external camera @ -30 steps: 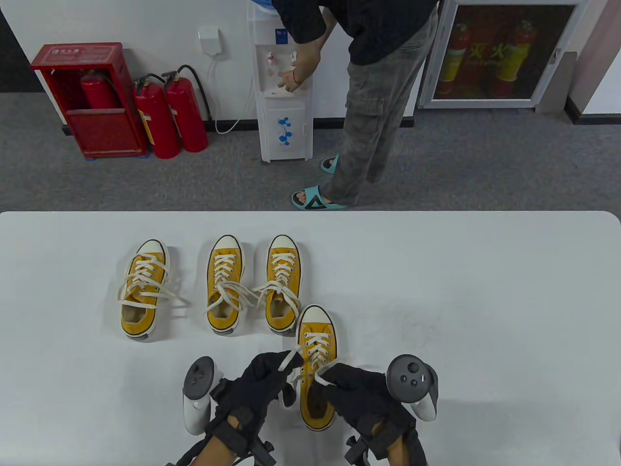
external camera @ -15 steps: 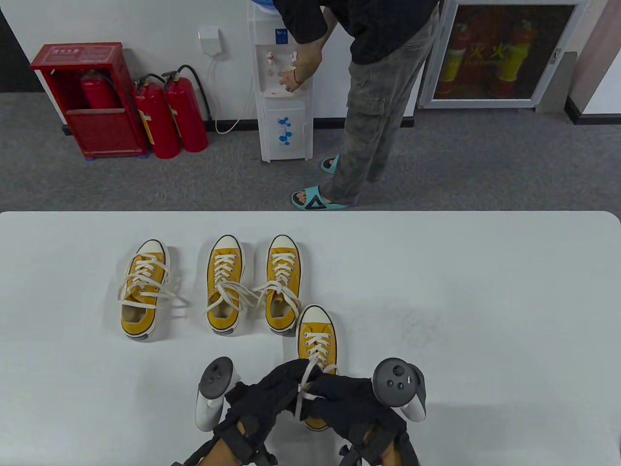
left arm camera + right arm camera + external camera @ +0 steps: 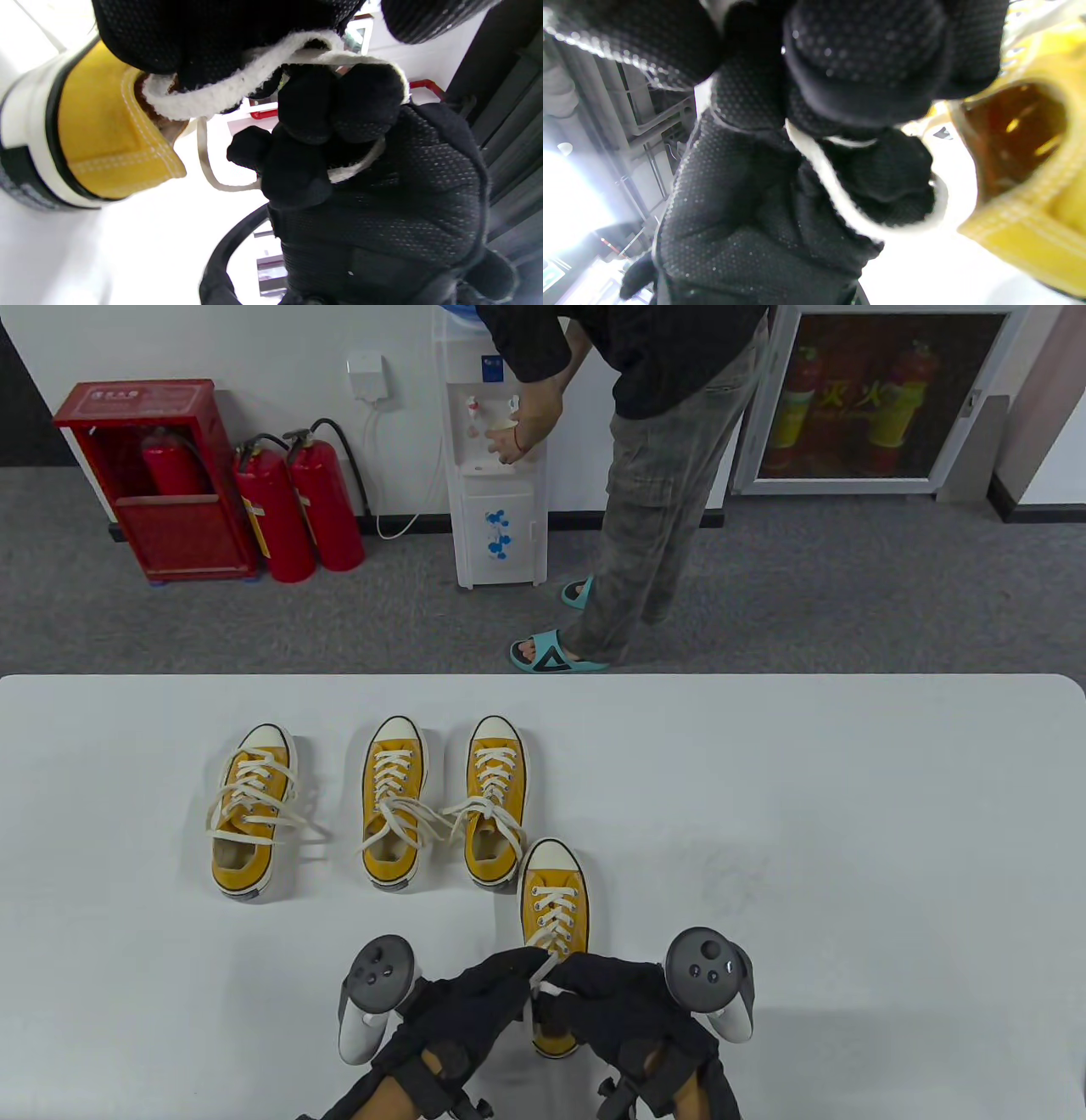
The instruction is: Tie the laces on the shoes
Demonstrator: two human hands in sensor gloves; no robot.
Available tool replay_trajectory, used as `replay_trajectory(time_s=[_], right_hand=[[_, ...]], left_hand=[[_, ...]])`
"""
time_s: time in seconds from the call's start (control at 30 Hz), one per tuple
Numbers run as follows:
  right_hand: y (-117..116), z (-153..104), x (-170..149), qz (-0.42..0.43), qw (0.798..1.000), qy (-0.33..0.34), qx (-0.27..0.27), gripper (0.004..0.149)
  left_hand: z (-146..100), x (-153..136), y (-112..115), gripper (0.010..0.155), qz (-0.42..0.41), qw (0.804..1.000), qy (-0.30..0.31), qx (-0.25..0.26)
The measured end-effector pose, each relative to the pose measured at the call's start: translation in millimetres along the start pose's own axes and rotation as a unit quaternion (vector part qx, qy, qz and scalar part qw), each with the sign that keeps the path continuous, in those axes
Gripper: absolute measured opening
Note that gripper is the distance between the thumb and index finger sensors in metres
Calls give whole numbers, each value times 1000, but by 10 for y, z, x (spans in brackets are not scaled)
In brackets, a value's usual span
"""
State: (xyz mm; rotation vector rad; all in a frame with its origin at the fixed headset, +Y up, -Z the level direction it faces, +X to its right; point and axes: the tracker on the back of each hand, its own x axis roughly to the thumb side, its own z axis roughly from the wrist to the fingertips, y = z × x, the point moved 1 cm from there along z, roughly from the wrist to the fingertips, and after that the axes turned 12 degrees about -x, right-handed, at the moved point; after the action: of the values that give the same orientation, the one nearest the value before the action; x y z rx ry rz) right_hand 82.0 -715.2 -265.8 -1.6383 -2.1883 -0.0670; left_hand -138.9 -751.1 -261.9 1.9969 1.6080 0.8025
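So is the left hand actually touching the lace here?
Touching: in the left wrist view the left hand grips the white lace, which runs between its closed fingers.

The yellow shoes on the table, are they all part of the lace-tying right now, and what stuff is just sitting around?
In the job:
- nearest yellow canvas shoe
- its white flat lace, in the grip of the left hand and the right hand

Lying about:
- three other yellow canvas shoes, waiting
- white table
- red fire extinguishers
- white water dispenser

Office — water dispenser [image 3: 496, 466], fire extinguishers [image 3: 297, 509], carpet [image 3: 848, 594].
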Motion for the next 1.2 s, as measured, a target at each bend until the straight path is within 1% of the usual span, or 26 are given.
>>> replay_trajectory(time_s=[0.1,0.17,0.23,0.33,0.4,0.47,0.53,0.6,0.7,0.8,0.9,0.97,1.07,1.1,1.13,1.17,1.2], right_hand=[[34,-3,3,1,1000,2,-10,39],[76,-5,5,14,1000,2,-22,38],[122,-8,-4,19,999,2,-36,38],[176,-13,-24,26,998,-1,-55,37],[209,-18,-41,31,997,-3,-75,38],[219,-23,-55,24,996,-8,-84,38],[224,-29,-79,8,995,-14,-99,38],[238,-36,-105,-9,993,-23,-120,39],[259,-57,-172,-61,985,-41,-155,46],[283,-85,-223,-130,971,-65,-190,54],[333,-110,-196,-174,957,-64,-226,55],[366,-127,-136,-175,952,-45,-248,51],[366,-143,-45,-152,953,-14,-261,46],[346,-166,32,-132,954,29,-267,47],[347,-191,104,-133,945,49,-296,45],[350,-212,219,-140,935,84,-314,43],[326,-218,317,-135,939,107,-297,42]], left_hand=[[-25,61,-17,61,64,998,0,17],[-43,109,-25,59,128,991,-3,28],[-60,149,-27,58,191,981,-7,41],[-63,185,-6,55,244,968,-17,50],[-61,214,23,52,288,956,-20,50],[-55,229,43,48,298,953,-21,49],[-55,237,59,42,271,961,-13,47],[-59,240,59,41,246,968,-5,45],[-70,225,23,40,192,980,1,46],[-90,178,-39,39,130,990,1,57],[-120,104,-114,39,65,995,-3,77],[-136,46,-159,39,17,996,-8,91],[-153,-27,-197,39,-30,995,-17,98],[-151,-41,-209,39,-34,994,-19,98],[-152,-45,-214,39,-30,995,-21,97],[-161,-47,-223,39,-19,994,-29,108],[-165,-44,-228,39,-10,993,-30,117]])
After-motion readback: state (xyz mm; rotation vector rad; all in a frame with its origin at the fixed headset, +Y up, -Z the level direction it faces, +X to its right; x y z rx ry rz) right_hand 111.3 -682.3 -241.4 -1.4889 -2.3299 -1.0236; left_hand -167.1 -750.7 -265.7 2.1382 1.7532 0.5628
